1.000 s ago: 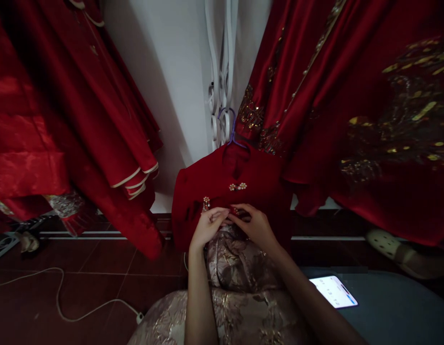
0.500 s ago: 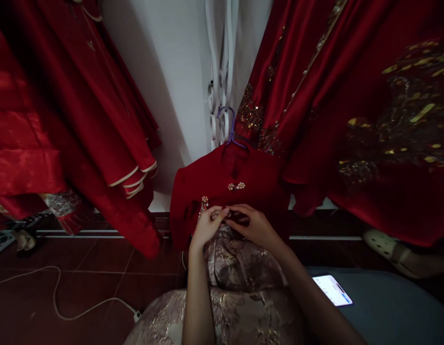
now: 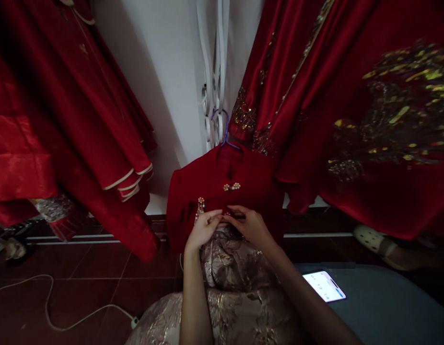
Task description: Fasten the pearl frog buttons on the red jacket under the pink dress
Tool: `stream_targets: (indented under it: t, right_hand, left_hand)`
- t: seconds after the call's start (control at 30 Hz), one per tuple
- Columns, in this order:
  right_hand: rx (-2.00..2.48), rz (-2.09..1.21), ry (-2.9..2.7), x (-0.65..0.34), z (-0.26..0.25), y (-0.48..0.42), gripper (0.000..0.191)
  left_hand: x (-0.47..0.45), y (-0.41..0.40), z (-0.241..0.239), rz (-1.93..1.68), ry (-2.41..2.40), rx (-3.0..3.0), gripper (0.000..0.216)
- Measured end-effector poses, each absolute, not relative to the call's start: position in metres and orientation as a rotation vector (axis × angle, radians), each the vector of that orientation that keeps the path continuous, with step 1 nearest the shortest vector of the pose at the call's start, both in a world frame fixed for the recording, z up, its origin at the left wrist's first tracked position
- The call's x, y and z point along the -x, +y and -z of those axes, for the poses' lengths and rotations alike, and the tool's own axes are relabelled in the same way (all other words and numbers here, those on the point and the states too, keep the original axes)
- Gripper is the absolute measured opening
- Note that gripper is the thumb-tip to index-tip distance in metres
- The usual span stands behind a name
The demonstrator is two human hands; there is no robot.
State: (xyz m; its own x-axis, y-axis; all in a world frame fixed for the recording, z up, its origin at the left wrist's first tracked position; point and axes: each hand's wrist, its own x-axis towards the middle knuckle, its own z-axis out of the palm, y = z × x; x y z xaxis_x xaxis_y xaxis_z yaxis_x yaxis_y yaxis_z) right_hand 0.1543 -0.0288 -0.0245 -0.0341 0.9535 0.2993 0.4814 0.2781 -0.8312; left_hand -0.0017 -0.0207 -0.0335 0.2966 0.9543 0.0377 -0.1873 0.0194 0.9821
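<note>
A red jacket [image 3: 196, 177] hangs on a purple hanger [image 3: 226, 136] in front of me. Beaded flower-shaped fasteners [image 3: 232, 186] sit below its collar, and a beaded tassel [image 3: 201, 205] is on its left side. My left hand [image 3: 203, 231] is closed in a pinch at the jacket's front, thumb and forefinger together. Facing it, my right hand [image 3: 253, 229] also pinches there, its fingertips almost meeting the left ones. Some red cloth shows between the fingertips; any small fastener there is too hidden to make out.
Red garments [image 3: 114, 143] hang at left, and a sequined red garment [image 3: 391, 120] at right. A lit phone [image 3: 324, 286] lies on a grey-blue seat [image 3: 373, 302]. A white cable [image 3: 81, 317] runs across the tiled floor. A perforated shoe [image 3: 368, 239] stands at right, below the clothes.
The view has shifted slightly, so most things appear a little farther left. My fingertips have moved a little at the jacket's front; both hands stay pinched there.
</note>
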Motion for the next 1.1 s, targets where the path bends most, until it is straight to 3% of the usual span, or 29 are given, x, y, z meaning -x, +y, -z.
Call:
stream_targets:
  t: [0.17, 0.3, 0.4, 0.73, 1.1]
  right_hand:
    - [1.374, -0.603, -1.603, -0.154, 0.020, -0.028, 0.022]
    - [1.378, -0.630, -1.569, -0.159, 0.015, -0.027, 0.026]
    - [1.366, -0.634, -1.572, -0.164, 0.012, -0.026, 0.028]
    - [1.210, -0.808, -1.591, -0.159, 0.010, -0.025, 0.029]
    - [1.258, -0.646, -1.581, -0.144, 0.010, -0.013, 0.024]
  left_hand:
    - [0.000, -0.012, 0.039, -1.239, 1.055, -1.283, 0.028]
    - [0.004, -0.006, 0.043, -1.607, 1.609, -1.450, 0.021]
    - [0.006, -0.004, 0.047, -1.686, 1.838, -1.527, 0.024]
    - [0.001, 0.001, 0.059, -1.670, 1.885, -1.509, 0.024]
    - [0.013, -0.002, 0.050, -1.762, 1.697, -1.185, 0.018]
